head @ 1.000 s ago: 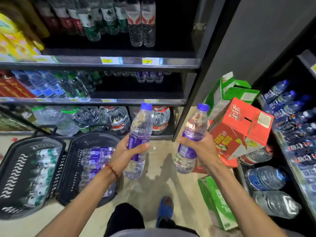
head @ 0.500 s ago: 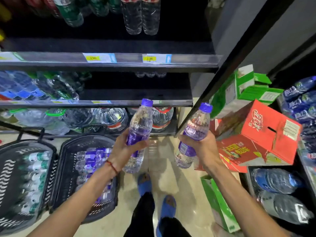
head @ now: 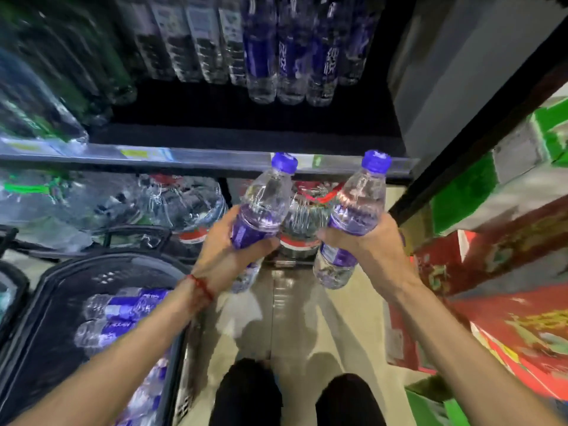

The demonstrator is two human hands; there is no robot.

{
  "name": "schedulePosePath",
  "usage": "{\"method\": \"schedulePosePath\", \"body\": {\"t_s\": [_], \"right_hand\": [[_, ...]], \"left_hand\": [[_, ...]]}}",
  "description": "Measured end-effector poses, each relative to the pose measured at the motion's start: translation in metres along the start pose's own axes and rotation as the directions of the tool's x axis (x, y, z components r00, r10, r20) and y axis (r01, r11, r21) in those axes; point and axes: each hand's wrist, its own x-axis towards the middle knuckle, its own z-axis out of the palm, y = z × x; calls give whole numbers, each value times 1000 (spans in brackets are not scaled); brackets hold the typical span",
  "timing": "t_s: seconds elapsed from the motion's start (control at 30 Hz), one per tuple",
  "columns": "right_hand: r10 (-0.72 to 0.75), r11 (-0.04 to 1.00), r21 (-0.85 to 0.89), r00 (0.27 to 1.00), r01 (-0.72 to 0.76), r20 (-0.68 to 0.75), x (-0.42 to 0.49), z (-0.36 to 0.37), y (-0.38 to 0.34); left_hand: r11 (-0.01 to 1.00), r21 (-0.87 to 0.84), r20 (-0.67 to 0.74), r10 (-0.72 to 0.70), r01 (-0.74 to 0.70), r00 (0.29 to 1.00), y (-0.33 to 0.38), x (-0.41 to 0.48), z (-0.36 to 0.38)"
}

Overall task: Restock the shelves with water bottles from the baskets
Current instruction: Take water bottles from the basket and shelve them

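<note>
The left hand (head: 224, 250) is wrapped round the purple label of one water bottle (head: 262, 207), and the right hand (head: 373, 241) grips a second bottle (head: 358, 210) the same way. Both bottles are cap-up and leaning slightly, held in the air in front of the metal shelf edge (head: 184, 155), just right of the basket (head: 46, 302) where more purple-labelled bottles (head: 129, 304) lie. The likely spot is the bare dark strip of shelf in front of the row of matching bottles (head: 289, 56). The main risk, I judge, is catching a cap or shoulder on that shelf edge, which could twist a bottle out of a one-handed grip. Setting both down at once could also knock over the standing row, since tall thin bottles tip easily. The two held bottles are near each other and may bump. Blur makes it hard to tell how much room the shelf has. The stacked cartons (head: 507, 302) crowd the right arm.
</note>
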Motion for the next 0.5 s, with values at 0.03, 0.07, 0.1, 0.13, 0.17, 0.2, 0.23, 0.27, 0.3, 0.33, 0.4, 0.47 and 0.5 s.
{"method": "schedulePosePath", "body": {"t_s": [0.03,0.07,0.1,0.13,0.17,0.2,0.23,0.27,0.3,0.33,0.4,0.47,0.5], "right_hand": [[-35,999,-6,999,35,21,8,1,17],[-72,997,-12,996,72,46,16,2,35],[-111,993,-20,991,113,77,24,4,51],[-150,988,-29,983,154,103,33,5,65],[-186,981,-39,976,192,116,39,6,77],[-225,972,-47,967,232,118,44,7,86],[-265,961,-57,957,272,116,48,7,94],[-302,949,-62,946,310,116,51,6,100],[-335,937,-68,936,343,108,53,4,105],[-366,925,-69,926,373,98,53,2,105],[-416,906,-54,907,420,67,53,-4,99],[-466,882,-54,884,468,45,51,-11,82],[-502,862,-62,864,504,35,49,-14,70]], "left_hand": [[1000,-15,-9,23,-23,1000,-17,7,5],[998,-26,-26,53,-54,998,-33,12,10],[996,-25,-48,89,-91,995,-48,18,15],[991,-16,-65,128,-129,990,-62,24,20],[987,-13,-73,162,-163,984,-74,29,24],[980,-15,-82,196,-198,977,-84,32,28],[972,-25,-91,231,-234,969,-92,35,31],[964,-31,-101,262,-266,960,-101,39,33],[955,-43,-109,288,-293,952,-106,41,36],[945,-50,-123,315,-323,941,-108,42,38],[923,-68,-151,365,-378,919,-106,42,43],[904,-90,-185,397,-417,899,-93,37,46],[893,-96,-199,415,-439,888,-82,34,47]]}}
